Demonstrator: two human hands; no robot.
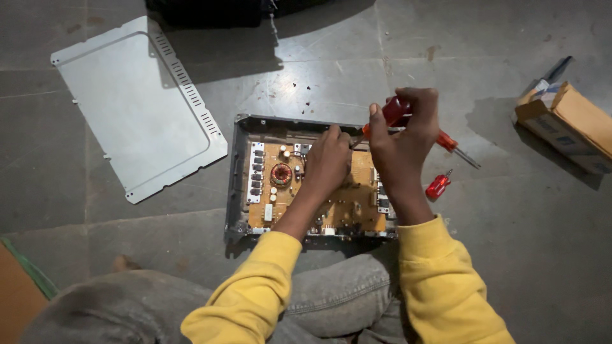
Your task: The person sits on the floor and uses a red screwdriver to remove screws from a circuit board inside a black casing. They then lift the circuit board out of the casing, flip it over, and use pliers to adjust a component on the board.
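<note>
Currently the right hand (pixel 401 143) clenches the red handle of a screwdriver (pixel 390 114), its long axis slanting from 2 o'clock down to 8 o'clock, tip hidden under the left hand (pixel 326 162). That hand, fingers curled, rests on the yellow circuit board (pixel 357 207) at its 12 o'clock edge, nearer the tip.

Screwdriver tip (pixel 358 141) and board middle behind the hands (pixel 363 156).
</note>
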